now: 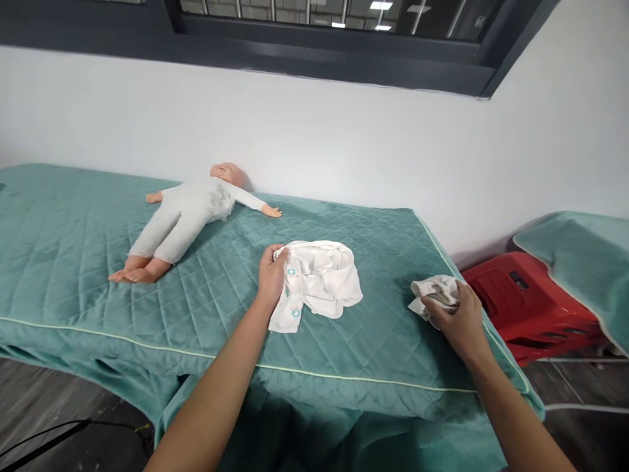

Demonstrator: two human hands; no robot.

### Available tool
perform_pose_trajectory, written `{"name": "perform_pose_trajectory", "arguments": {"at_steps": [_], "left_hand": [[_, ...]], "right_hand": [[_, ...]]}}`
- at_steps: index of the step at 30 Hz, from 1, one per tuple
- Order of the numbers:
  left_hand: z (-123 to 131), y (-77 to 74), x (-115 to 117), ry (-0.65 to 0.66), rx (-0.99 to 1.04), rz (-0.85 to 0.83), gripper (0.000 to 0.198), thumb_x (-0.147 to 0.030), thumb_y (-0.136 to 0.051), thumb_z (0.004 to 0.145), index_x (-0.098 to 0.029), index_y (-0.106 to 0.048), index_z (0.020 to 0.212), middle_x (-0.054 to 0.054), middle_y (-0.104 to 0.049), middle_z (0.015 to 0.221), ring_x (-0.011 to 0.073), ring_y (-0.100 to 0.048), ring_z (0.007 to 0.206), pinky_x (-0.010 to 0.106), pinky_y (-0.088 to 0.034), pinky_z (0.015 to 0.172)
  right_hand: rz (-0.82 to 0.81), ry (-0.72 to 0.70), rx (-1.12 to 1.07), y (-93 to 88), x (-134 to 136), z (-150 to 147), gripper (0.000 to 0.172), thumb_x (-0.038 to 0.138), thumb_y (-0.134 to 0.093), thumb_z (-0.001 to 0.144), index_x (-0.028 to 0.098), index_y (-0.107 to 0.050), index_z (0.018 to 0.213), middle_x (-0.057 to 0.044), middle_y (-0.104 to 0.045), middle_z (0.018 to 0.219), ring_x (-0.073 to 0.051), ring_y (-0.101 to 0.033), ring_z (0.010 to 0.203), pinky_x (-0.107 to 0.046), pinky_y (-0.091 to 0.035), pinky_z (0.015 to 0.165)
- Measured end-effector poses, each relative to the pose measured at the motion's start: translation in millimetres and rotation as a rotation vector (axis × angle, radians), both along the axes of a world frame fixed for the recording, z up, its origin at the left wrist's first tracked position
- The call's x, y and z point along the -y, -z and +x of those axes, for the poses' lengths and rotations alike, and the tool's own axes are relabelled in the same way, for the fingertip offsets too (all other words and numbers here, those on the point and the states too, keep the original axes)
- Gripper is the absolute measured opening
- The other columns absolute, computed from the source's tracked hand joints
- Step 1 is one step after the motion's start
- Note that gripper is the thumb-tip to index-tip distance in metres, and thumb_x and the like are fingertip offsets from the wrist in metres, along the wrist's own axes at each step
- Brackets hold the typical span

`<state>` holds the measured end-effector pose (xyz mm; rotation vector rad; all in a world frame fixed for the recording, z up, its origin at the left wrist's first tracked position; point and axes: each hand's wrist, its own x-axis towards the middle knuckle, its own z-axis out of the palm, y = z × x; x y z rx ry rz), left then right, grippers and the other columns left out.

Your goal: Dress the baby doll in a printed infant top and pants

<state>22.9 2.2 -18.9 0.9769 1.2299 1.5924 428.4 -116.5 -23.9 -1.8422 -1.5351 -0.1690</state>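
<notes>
My left hand [272,275] pinches the upper left edge of a white cloth baby garment [327,278], which has small round teal prints down its left strip. The garment lies loosely bunched on the green quilted bed cover [373,354]. To the right, my right hand [459,321] grips a crumpled white cloth [432,288] with greyish patches, low over the cover near the bed's right edge. Beyond my left hand, a baby doll [189,210] with a white fabric body lies on its back, one arm stretched toward the garment.
A white wall [344,144] rises behind the bed, under a dark window frame [319,56]. Off the right end stands a red plastic object [531,305], partly covered by green fabric [584,242]. A black cable [63,426] runs over the floor at lower left.
</notes>
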Motion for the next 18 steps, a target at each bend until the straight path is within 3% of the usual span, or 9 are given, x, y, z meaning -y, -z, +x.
{"name": "perform_pose_trajectory", "arguments": {"at_steps": [2,8,12,18], "left_hand": [[0,0.6,0,0.001,-0.004,0.005,0.026,-0.041,-0.070,0.076,-0.019,-0.064,0.089,-0.002,-0.058,0.078,0.0127,-0.051,0.072,0.023,-0.041,0.069],[0,-1.5,0,0.002,0.000,0.004,0.024,-0.038,-0.069,0.076,-0.019,-0.064,0.089,-0.003,-0.059,0.079,0.0123,-0.052,0.072,0.023,-0.041,0.070],[1,-3.8,2,0.007,-0.007,0.007,0.022,-0.037,-0.068,0.078,-0.018,-0.065,0.088,-0.003,-0.059,0.079,0.0122,-0.052,0.072,0.023,-0.041,0.069],[2,-4.5,3,0.017,-0.008,0.011,0.019,-0.036,-0.068,0.079,-0.019,-0.064,0.087,-0.003,-0.058,0.076,0.0124,-0.051,0.070,0.022,-0.041,0.067]], "right_hand": [[0.009,-0.015,0.025,4.3,-12,-3,0.076,0.060,-0.065,0.078,0.017,-0.051,0.139,-0.022,-0.046,0.148,-0.045,-0.041,0.140,-0.065,-0.032,0.116],[-0.175,-0.363,-0.038,-15.8,-22,36,0.059,0.040,-0.064,0.075,0.029,-0.056,0.132,-0.009,-0.045,0.151,-0.035,-0.043,0.142,-0.056,-0.032,0.119],[-0.202,-0.378,-0.047,-16.7,-16,57,0.055,0.033,-0.061,0.071,0.031,-0.060,0.126,-0.008,-0.047,0.149,-0.036,-0.045,0.140,-0.057,-0.033,0.119],[-0.204,-0.373,-0.036,-16.0,-13,57,0.052,0.038,-0.067,0.072,0.030,-0.066,0.123,-0.012,-0.047,0.150,-0.040,-0.043,0.140,-0.059,-0.031,0.118]]}}
